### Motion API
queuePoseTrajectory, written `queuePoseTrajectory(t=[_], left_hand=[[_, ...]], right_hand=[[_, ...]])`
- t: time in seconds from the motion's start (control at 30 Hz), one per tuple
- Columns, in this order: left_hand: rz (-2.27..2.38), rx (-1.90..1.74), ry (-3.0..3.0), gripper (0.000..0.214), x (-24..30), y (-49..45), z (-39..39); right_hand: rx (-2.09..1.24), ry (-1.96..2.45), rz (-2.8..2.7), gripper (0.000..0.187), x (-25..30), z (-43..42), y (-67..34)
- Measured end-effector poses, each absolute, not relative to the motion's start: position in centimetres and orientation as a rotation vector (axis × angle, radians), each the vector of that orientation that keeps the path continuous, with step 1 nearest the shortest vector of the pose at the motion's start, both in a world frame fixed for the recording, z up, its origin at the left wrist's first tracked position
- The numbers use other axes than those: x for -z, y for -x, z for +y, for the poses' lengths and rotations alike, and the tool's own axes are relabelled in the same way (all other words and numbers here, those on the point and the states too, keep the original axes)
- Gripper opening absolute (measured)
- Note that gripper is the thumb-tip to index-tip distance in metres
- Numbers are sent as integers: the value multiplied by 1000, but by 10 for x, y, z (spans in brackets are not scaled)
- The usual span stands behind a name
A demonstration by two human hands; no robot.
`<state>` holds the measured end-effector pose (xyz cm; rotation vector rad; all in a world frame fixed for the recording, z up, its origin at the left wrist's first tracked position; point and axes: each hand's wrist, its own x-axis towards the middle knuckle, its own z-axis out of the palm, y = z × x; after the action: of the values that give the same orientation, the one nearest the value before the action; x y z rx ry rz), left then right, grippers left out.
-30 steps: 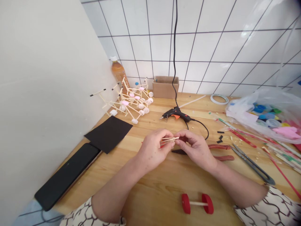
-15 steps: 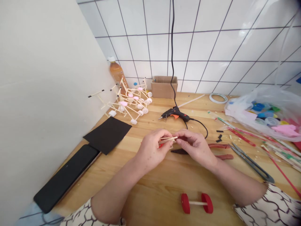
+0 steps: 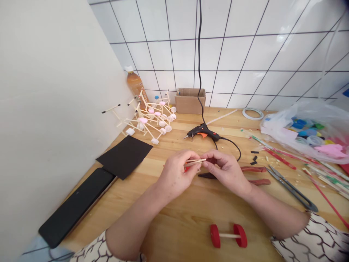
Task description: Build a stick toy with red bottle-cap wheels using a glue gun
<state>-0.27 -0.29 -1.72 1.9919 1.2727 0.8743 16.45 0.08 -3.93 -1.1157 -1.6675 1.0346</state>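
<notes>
Head view, from the left: a cream wall ran down that side, and a black phone-like slab (image 3: 76,207) lay along its foot on the wooden bench (image 3: 185,211). Just beyond it lay a black foam sheet (image 3: 124,157). Farther back stood a stick model (image 3: 152,122) with white and pink discs, in front of an orange-brown drink bottle (image 3: 135,87) in the corner.

Near the middle, the left hand (image 3: 174,173) was closed around a bundle of thin wooden sticks (image 3: 195,161), which lay almost level across the gap between the hands, their long axis rising slightly to the right. Their left part sat in that hand's fingers, beside a small red piece (image 3: 187,168) that was partly hidden. The left hand was the nearer, since it held them. The curled right hand (image 3: 226,171) met their right end from that side, and whether it pinched them or only touched them could not be told.

Behind the hands were a cardboard box (image 3: 190,101) and a black glue gun (image 3: 201,132). A red-wheeled axle (image 3: 228,235) lay nearer the person. To the right lay red-handled pliers (image 3: 257,182), long black-handled scissors (image 3: 293,191), a roll of tape (image 3: 252,114), and a clear plastic bag (image 3: 289,127) of bottle caps (image 3: 307,127).
</notes>
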Motion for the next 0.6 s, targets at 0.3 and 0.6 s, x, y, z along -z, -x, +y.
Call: queuePoseTrajectory(t=[0.3,0.6], left_hand=[[1267,-871,-1991,8,18,3,-2],[1272,-868,-2009,9,19,4,-3]], right_hand=[[-1036,1112,-1680,15,40,1,-165],[-1026,1108,-1685,15,43,0,-165]])
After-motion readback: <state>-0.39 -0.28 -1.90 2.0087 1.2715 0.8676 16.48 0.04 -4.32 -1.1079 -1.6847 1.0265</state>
